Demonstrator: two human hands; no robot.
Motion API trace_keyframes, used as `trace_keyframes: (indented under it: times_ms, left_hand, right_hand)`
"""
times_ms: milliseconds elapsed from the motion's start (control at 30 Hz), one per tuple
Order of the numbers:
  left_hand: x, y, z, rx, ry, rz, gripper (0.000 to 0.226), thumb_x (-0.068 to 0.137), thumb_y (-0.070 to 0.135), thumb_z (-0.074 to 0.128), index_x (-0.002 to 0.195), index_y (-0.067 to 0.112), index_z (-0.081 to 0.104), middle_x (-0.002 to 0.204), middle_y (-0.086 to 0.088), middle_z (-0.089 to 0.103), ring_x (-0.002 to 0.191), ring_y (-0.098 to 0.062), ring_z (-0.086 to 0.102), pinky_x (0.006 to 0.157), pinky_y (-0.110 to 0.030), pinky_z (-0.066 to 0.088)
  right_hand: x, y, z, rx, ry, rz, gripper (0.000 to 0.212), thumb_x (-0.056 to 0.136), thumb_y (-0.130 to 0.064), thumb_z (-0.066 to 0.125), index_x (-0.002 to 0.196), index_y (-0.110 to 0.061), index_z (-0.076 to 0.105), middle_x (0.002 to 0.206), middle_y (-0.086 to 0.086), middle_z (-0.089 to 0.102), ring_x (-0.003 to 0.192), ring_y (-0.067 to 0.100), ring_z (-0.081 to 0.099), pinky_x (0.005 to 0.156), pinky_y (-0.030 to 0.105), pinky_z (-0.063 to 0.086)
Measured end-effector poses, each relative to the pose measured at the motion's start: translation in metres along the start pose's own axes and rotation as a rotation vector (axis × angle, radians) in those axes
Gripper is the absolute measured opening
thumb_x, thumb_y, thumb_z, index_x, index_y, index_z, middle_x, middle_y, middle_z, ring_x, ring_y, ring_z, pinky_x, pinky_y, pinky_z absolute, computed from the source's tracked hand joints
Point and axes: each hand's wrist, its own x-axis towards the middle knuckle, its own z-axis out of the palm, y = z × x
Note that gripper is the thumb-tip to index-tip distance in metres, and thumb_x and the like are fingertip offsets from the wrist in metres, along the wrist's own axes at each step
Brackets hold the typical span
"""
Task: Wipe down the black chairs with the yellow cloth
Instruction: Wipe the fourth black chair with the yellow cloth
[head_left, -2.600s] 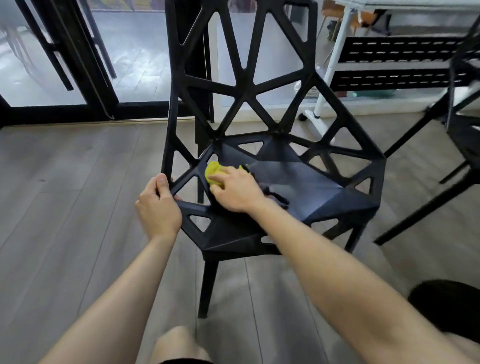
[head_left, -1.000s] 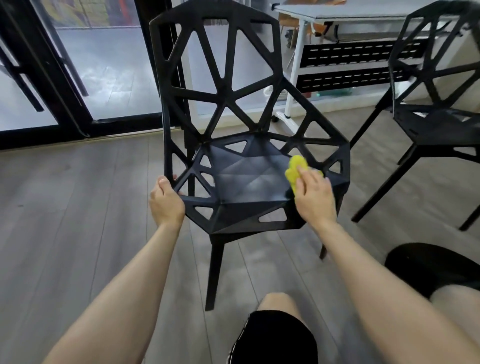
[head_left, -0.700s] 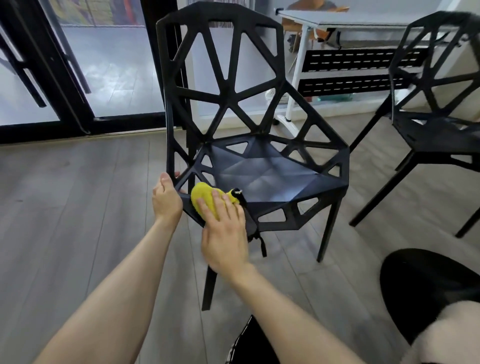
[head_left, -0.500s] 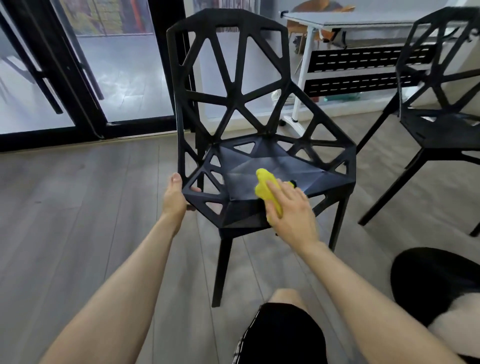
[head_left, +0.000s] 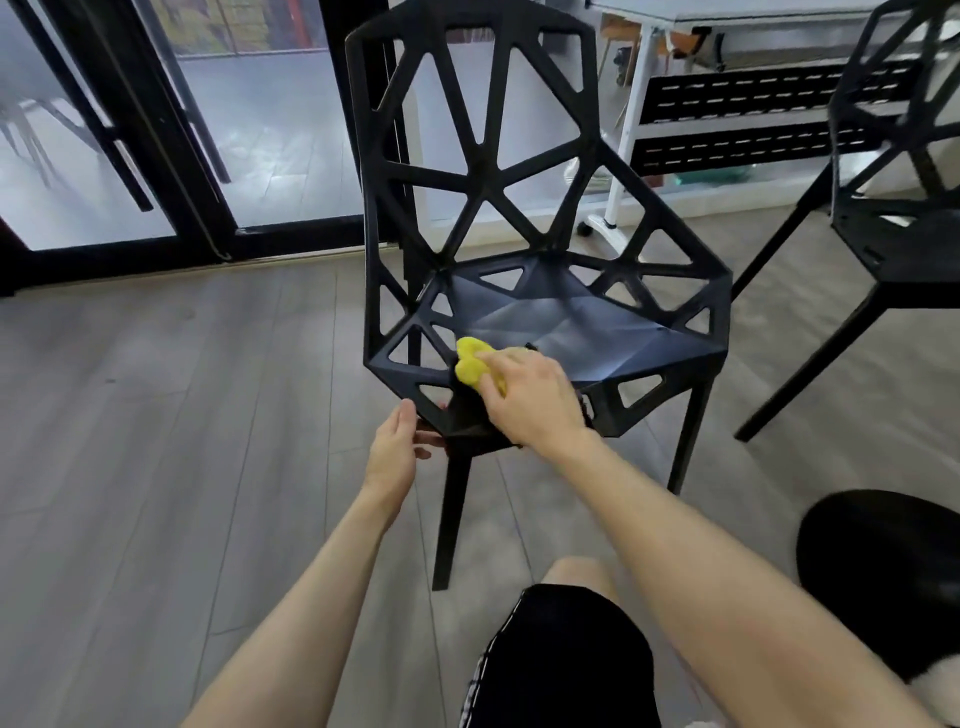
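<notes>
A black chair (head_left: 550, 317) with an angular cut-out back and faceted seat stands on the floor in front of me. My right hand (head_left: 530, 397) presses the bunched yellow cloth (head_left: 470, 364) onto the seat's front left part, fingers curled over it. My left hand (head_left: 395, 449) holds the seat's front left edge from below, thumb up against the rim and fingers partly hidden under it. A second black chair (head_left: 904, 228) of the same kind stands at the right.
Grey wood-plank floor (head_left: 156, 415) surrounds the chair. Black-framed glass doors (head_left: 171, 156) run along the back left. A white table with a black slotted panel (head_left: 748, 119) stands behind the chairs. A black round object (head_left: 883, 571) lies at lower right, my knee below.
My right hand has slid the cloth from the seat's middle front to its front left. My left hand has shifted from the left side rim down to the front left edge.
</notes>
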Motion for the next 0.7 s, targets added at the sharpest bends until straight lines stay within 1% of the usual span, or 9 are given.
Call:
trace_keyframes:
  times_ms: [67,167,300,400,500,567,600,633,700]
  left_hand:
    - [-0.001,0.000,0.001,0.095,0.029,-0.003,0.045,0.119,0.036,0.033,0.109,0.019,0.073,0.094,0.001,0.081,0.074,-0.011,0.071,0.076,-0.038,0.049]
    - [-0.001,0.001,-0.001,0.184,0.053,-0.011,0.047,0.117,0.044,0.034,0.109,0.016,0.071,0.095,-0.004,0.080,0.084,-0.019,0.075,0.080,-0.042,0.053]
    - [0.004,-0.003,-0.003,0.178,0.070,0.003,0.048,0.117,0.042,0.036,0.105,0.009,0.067,0.087,-0.007,0.078,0.080,-0.023,0.074,0.074,-0.039,0.050]
    - [0.007,-0.007,-0.003,0.190,0.068,0.013,0.048,0.118,0.043,0.034,0.104,0.011,0.067,0.086,-0.005,0.078,0.080,-0.021,0.075,0.074,-0.040,0.050]
    - [0.003,-0.008,0.000,0.169,0.060,-0.005,0.048,0.117,0.050,0.030,0.109,0.020,0.067,0.099,-0.004,0.079,0.089,-0.019,0.075,0.081,-0.041,0.056]
    - [0.001,-0.006,0.009,0.108,0.069,-0.040,0.049,0.116,0.054,0.028,0.117,0.024,0.066,0.107,-0.004,0.078,0.096,-0.021,0.074,0.086,-0.041,0.059]
    - [0.000,-0.007,0.012,0.086,0.090,-0.050,0.048,0.116,0.055,0.029,0.121,0.025,0.066,0.109,-0.004,0.077,0.097,-0.022,0.073,0.087,-0.041,0.060]
    - [0.000,-0.009,0.013,0.070,0.109,-0.046,0.047,0.116,0.054,0.029,0.123,0.025,0.066,0.110,-0.004,0.077,0.097,-0.023,0.073,0.085,-0.040,0.061]
    - [0.001,-0.009,0.010,0.047,0.106,-0.004,0.042,0.117,0.046,0.032,0.116,0.026,0.069,0.105,-0.005,0.078,0.094,-0.025,0.075,0.079,-0.038,0.063]
  right_hand:
    - [0.037,0.021,-0.013,-0.079,-0.135,0.116,0.040,0.100,-0.037,0.043,0.130,-0.026,0.068,0.123,0.011,0.070,0.112,0.039,0.064,0.097,0.046,0.051]
    - [0.055,-0.004,-0.006,-0.095,-0.223,0.033,0.039,0.101,-0.032,0.043,0.133,-0.027,0.063,0.137,0.009,0.065,0.121,0.038,0.061,0.104,0.047,0.046]
    - [0.000,-0.024,0.008,0.099,-0.104,-0.197,0.042,0.095,-0.033,0.053,0.135,-0.038,0.065,0.137,-0.004,0.065,0.126,0.025,0.060,0.111,0.047,0.042]
    - [-0.042,0.029,0.000,0.166,0.050,-0.326,0.043,0.096,-0.033,0.060,0.138,-0.039,0.062,0.142,-0.012,0.060,0.133,0.017,0.054,0.118,0.039,0.037]
    - [-0.056,0.083,-0.009,0.082,0.249,-0.049,0.043,0.102,-0.031,0.060,0.145,-0.027,0.059,0.149,-0.002,0.056,0.140,0.024,0.050,0.116,0.049,0.038]
    - [-0.052,0.068,0.004,0.045,0.365,0.267,0.046,0.105,-0.031,0.054,0.149,-0.021,0.055,0.155,0.008,0.051,0.145,0.033,0.045,0.119,0.056,0.034]
    - [-0.052,0.045,0.016,0.019,0.395,0.333,0.049,0.105,-0.032,0.051,0.153,-0.021,0.051,0.159,0.011,0.047,0.148,0.036,0.041,0.121,0.058,0.030]
    - [-0.056,0.017,0.031,0.004,0.392,0.294,0.052,0.105,-0.033,0.049,0.156,-0.023,0.046,0.162,0.011,0.042,0.151,0.036,0.037,0.122,0.058,0.027]
    - [-0.064,-0.036,0.058,0.037,0.321,-0.022,0.060,0.102,-0.030,0.046,0.162,-0.029,0.037,0.166,0.006,0.034,0.154,0.031,0.031,0.123,0.057,0.024]
